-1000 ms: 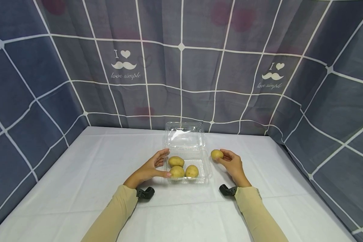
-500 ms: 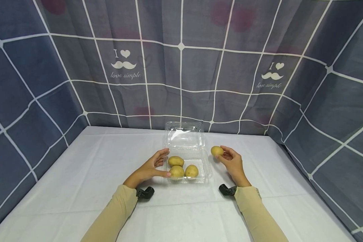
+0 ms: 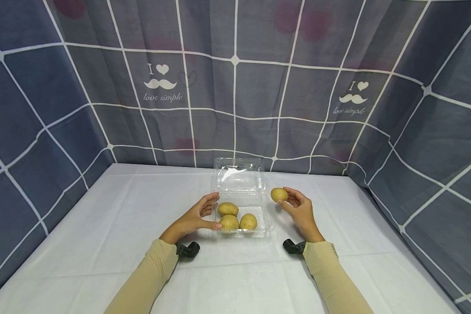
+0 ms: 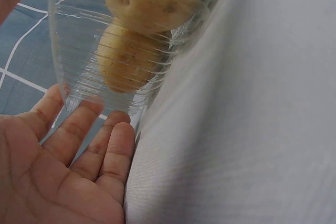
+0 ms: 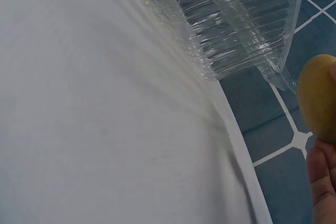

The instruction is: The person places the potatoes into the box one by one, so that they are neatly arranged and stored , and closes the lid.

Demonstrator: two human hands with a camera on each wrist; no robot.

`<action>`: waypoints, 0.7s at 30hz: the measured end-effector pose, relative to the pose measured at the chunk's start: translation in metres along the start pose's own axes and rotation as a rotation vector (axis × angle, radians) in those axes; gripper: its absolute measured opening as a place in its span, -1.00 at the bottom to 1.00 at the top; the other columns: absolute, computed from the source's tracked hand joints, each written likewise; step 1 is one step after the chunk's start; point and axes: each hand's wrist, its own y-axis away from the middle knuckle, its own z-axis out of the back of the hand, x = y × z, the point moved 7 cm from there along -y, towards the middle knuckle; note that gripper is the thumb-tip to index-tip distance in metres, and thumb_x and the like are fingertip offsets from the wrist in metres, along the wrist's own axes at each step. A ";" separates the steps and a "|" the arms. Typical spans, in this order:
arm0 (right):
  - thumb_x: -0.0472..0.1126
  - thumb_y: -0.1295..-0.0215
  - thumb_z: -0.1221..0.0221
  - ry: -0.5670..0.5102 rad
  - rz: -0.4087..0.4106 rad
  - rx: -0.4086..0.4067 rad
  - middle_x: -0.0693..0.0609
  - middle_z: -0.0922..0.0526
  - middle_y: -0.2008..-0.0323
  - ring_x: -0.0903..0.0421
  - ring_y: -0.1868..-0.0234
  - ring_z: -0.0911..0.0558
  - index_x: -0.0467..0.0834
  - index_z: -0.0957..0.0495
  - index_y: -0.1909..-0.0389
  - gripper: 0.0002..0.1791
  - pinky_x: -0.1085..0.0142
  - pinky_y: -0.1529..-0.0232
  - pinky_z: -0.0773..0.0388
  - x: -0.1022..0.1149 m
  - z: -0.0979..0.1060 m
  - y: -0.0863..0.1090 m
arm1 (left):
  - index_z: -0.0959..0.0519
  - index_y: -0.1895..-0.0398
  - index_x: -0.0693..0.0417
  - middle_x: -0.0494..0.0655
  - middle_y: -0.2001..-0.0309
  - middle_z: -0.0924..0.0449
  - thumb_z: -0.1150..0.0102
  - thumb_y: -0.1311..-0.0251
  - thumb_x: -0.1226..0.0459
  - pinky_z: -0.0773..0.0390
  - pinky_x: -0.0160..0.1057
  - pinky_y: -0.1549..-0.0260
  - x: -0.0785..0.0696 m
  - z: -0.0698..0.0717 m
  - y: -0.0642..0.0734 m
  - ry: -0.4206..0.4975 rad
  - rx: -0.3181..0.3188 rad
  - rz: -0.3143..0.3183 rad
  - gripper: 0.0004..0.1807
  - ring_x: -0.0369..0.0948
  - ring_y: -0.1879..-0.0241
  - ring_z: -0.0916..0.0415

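Observation:
A clear plastic clamshell container (image 3: 262, 221) stands on the white table with its hinged lid (image 3: 239, 175) raised at the back. Inside, toward the left and front, lie three potatoes (image 3: 228, 209). My left hand (image 3: 196, 218) holds the container's left side, thumb by the front corner and fingertips against the ribbed wall, as the left wrist view shows. Pinched between the thumb and fingers of my right hand (image 3: 302, 213) is another potato (image 3: 278, 194), held up just right of the container. The right wrist view catches this potato (image 5: 318, 98) at its edge, near the container's wall.
White cloth (image 3: 204, 279) covers the table. A dark checked curtain (image 3: 259, 96) encloses the back and both sides. Black wrist cameras (image 3: 188, 250) sit on both wrists, beside beige sleeves.
My right hand has raised the potato slightly and brought it a little left, toward the container. The left hand and the container stay where they were.

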 end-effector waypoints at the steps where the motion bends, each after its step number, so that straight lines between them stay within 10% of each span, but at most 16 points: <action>1: -0.63 -0.28 -0.37 -0.009 0.010 0.005 -0.51 -0.57 -0.23 0.37 0.00 -0.66 -0.59 -0.52 -0.28 -0.46 0.56 -0.19 -0.59 0.001 -0.001 0.000 | 0.04 -0.70 0.39 0.45 -0.67 0.00 -0.64 -0.15 0.34 -0.10 0.28 -0.63 0.000 0.000 0.000 0.001 0.000 0.000 0.22 0.35 -0.65 0.02; 21: -0.70 -0.20 -0.34 -0.011 0.072 0.101 -0.57 -0.56 -0.22 0.37 -0.01 -0.65 -0.64 -0.50 -0.24 -0.45 0.56 -0.18 -0.60 0.013 -0.017 0.001 | 0.04 -0.71 0.37 0.45 -0.67 0.02 -0.64 -0.14 0.34 -0.11 0.28 -0.62 -0.002 0.000 0.001 0.002 0.000 0.004 0.23 0.34 -0.65 0.03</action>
